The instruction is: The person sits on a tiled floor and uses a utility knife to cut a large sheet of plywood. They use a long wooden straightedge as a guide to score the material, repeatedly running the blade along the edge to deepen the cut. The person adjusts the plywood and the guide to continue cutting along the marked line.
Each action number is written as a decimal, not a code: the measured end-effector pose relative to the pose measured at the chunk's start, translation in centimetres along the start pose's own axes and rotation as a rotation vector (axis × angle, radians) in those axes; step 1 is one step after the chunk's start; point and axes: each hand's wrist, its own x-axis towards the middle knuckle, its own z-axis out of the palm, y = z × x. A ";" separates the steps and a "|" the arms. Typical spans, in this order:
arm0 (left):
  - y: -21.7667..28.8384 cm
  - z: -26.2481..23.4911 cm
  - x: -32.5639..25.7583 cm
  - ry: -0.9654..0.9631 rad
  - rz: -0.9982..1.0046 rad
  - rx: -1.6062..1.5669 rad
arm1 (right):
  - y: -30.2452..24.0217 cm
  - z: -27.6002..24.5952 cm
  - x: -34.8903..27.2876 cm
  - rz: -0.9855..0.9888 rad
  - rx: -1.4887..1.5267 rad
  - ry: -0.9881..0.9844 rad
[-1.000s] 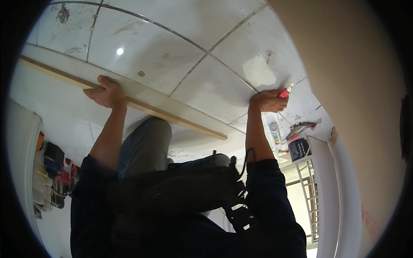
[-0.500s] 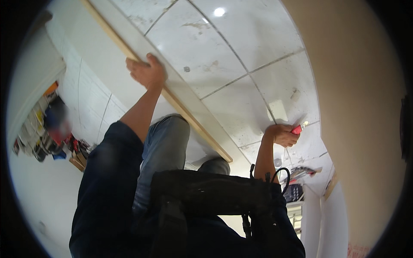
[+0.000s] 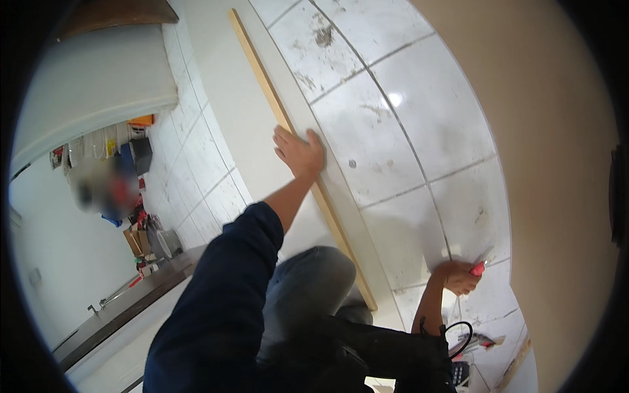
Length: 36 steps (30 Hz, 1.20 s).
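Left hand [image 3: 298, 152] lies flat on a long white panel [image 3: 252, 124], palm down, fingers spread and extended over the panel's wood-coloured edge [image 3: 314, 183]; it presses rather than grips, nothing enclosed. The panel runs diagonally from the upper middle of the view down to just beside the person's knee [image 3: 314, 281], resting on a white tiled floor [image 3: 393, 144] with grey grout lines and scuffed, dusty patches. Right hand [image 3: 458, 276] sits well apart from the left, low on the floor tiles near the panel's lower end, fingers curled closed around a small red-handled tool [image 3: 478, 268]; the tool's working end is too small to identify, possibly a marker or knife. The person wears a dark blue sleeve [image 3: 223, 301] and grey trousers, with a black tool pouch [image 3: 393, 354] at the waist. At far left, a blurred clutter of boxes and containers [image 3: 131, 216] stands along a white wall. A beige wall [image 3: 550, 164] fills the right side. More small tools [image 3: 481, 340] lie on the floor near the lower right.
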 end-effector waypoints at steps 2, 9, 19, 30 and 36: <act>-0.3 0.3 -0.3 -0.001 0.004 -0.013 | 1.5 1.8 0.1 -0.009 -0.039 0.024; -0.1 -0.5 -0.3 -0.038 -0.042 0.019 | 1.1 0.5 0.2 -0.070 -0.171 0.104; -1.3 -0.4 -0.4 0.007 -0.066 -0.179 | 4.4 3.8 0.6 -0.149 0.220 0.069; -7.0 -0.6 -5.3 0.077 0.026 -0.468 | 2.1 4.7 0.7 -0.028 0.108 0.093; -15.1 -2.8 -23.2 -0.072 -0.016 -0.510 | 12.4 -4.1 0.1 -0.381 0.609 0.257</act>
